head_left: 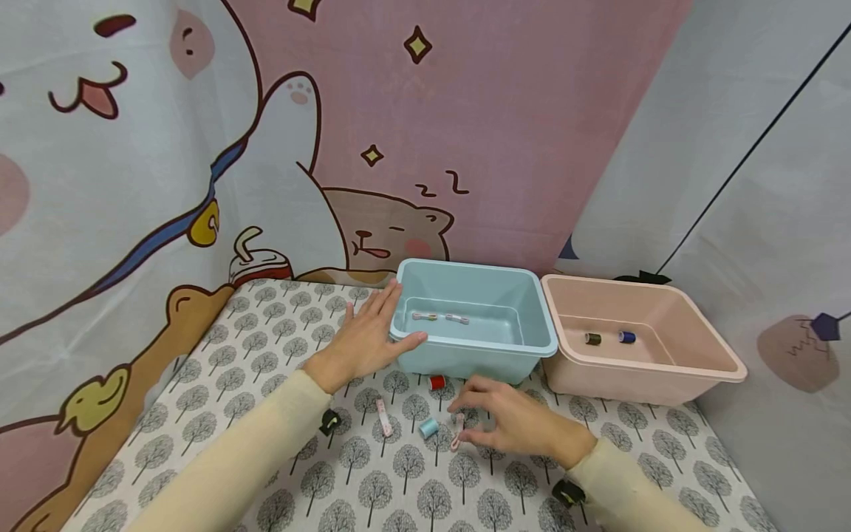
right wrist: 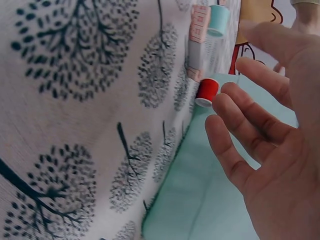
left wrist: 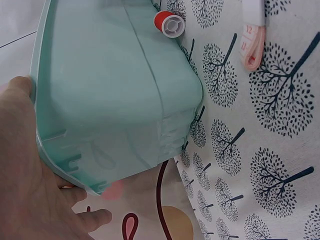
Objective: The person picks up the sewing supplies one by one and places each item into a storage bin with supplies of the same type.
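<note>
My left hand (head_left: 362, 341) rests at the left rim of a light blue bin (head_left: 475, 353), fingers extended and thumb over the front corner. In the left wrist view those fingers lie along the bin's edge. My right hand (head_left: 515, 420) hovers over the cloth in front of the bin, fingers loosely bent and holding nothing. Just by its thumb lies a folded pink-and-white tape measure (head_left: 458, 432). Left of that are a light blue thread spool (head_left: 428, 428) and another folded tape measure (head_left: 383, 417). A red thread spool (right wrist: 207, 92) sits close to the bin's front wall.
Two folded tape measures, one whitish (head_left: 456, 319) and one with coloured marks (head_left: 424, 316), lie inside the blue bin. A pink bin (head_left: 625, 375) stands to its right, containing a dark green spool (head_left: 592, 338) and a blue spool (head_left: 626, 337). A cartoon-printed curtain (head_left: 505, 133) hangs behind.
</note>
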The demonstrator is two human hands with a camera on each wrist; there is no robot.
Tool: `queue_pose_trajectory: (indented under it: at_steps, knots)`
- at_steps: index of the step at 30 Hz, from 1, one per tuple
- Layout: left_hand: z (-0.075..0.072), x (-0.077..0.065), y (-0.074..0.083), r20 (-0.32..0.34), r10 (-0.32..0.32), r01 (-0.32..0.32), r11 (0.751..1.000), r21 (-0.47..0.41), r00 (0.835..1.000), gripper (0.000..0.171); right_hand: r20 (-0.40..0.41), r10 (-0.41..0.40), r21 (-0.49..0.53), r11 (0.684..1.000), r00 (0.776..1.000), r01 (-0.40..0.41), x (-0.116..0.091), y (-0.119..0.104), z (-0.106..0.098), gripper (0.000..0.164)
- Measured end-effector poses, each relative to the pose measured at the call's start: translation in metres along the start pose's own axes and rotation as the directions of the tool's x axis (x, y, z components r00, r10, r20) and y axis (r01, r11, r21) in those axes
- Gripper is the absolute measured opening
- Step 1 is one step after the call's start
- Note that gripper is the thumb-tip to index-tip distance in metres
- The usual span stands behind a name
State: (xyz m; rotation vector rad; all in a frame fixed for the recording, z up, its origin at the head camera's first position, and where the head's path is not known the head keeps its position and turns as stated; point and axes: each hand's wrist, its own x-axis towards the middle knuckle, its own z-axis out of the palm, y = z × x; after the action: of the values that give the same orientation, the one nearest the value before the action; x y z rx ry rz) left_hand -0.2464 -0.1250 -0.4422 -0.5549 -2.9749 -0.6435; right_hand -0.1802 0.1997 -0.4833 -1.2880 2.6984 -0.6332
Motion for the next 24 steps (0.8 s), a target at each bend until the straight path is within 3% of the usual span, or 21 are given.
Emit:
queue_pose_trajectory:
  at_steps: [14, 24]
  knots:
    - [-0.001, 0.001, 0.0, 0.009, -0.004, 0.004, 1.0, 0.01, 1.0, 0.119, 0.103, 0.103, -0.04, 0.994, 0.989, -0.099, -0.001, -0.002, 0.012, 0.068]
    - [-0.002, -0.001, 0.001, 0.01, -0.006, 0.006, 1.0, 0.014, 1.0, 0.118, 0.112, 0.074, -0.026, 0.997, 0.991, -0.071, 0.001, 0.004, 0.018, 0.055]
